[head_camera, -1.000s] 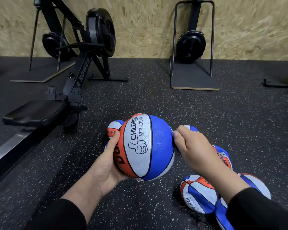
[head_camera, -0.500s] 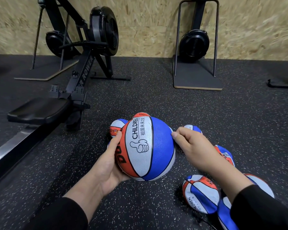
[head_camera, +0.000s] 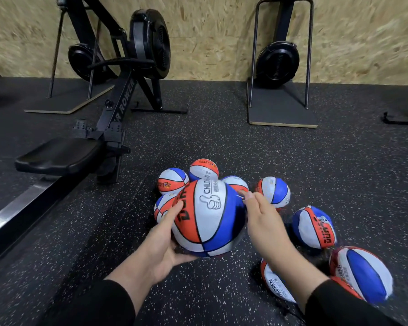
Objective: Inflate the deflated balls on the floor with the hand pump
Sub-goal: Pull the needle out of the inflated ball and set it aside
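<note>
Hands sit on both sides of one big ball (head_camera: pixel 207 217) in the middle of the frame, with the ball between them. The left hand (head_camera: pixel 167 234) cups it from the lower left. Its fingers curl up around the orange side, and its palm is under the ball. The right hand (head_camera: pixel 262 220) is at the ball's right side. Its fingers are mostly straight and point up the frame. The tips are blurred, so I cannot tell if they pinch anything or only touch the blue part.

The ball is round and full. Its stripes run from top to bottom, a thumbs-up picture faces up toward the camera, and the word on it runs up toward the top of the frame.

Both arms come in from the bottom of the frame in black sleeves (head_camera: pixel 99 304) and lean toward each other.

Small balls (head_camera: pixel 313 227) lie on the dark speckled floor (head_camera: pixel 222 142), some just behind the big ball and some at the lower right. Some of them look soft and dented. A rowing machine (head_camera: pixel 118 95) stands at the upper left.
</note>
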The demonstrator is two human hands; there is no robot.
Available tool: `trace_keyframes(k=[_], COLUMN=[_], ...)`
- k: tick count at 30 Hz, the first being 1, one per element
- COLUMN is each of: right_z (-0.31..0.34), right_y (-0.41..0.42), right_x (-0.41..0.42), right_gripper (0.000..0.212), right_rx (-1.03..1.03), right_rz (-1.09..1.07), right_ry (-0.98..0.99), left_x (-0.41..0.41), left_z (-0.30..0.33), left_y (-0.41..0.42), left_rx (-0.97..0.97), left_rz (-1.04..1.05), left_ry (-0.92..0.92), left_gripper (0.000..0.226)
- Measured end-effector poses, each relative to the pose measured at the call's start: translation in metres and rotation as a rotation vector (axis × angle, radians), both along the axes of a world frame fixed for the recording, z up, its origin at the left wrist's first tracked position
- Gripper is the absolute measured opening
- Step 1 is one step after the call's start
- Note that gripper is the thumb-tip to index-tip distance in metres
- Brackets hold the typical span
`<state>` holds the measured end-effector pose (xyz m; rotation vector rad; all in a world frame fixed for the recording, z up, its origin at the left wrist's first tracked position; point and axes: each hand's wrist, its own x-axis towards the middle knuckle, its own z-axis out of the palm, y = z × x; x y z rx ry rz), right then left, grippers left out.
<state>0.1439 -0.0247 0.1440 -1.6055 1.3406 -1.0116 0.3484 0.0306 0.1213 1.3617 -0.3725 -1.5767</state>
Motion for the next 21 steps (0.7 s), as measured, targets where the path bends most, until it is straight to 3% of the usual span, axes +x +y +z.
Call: trace_keyframes(k=[4, 7, 15, 18, 21], right_z=[-0.037, -0.062, -0.121, -0.144, -0.163], right_y=[0.010, 0.010, -0.015, -0.023, -0.028], right_x=[0.014, 0.017, 0.024, 0.035, 0.054], right_gripper=[0.030, 0.044, 0.047, 0.050, 0.045], right_rx=[0.104, 0.182, 0.341, 0.398, 0.462], right_rz=[0.010, 0.009, 0.024, 0.093, 0.138], right_ry=[-0.002, 0.067, 0.077, 0.080, 0.038], left_x=[-0.001, 0.002, 0.011, 0.036, 0.073], left_z=[-0.038, -0.064, -0.106, -0.121, -0.138], left_y=[0.004, 0.006, -0.011, -0.025, -0.033], left_rx=[0.069, 0.134, 0.199, 0.226, 0.265], left_rz=[-0.071, -0.038, -0.043, -0.138, -0.217], left_ry=[-0.002, -0.018, -0.041, -0.095, -0.155], left_gripper=[0.095, 0.102, 0.097, 0.106, 0.096])
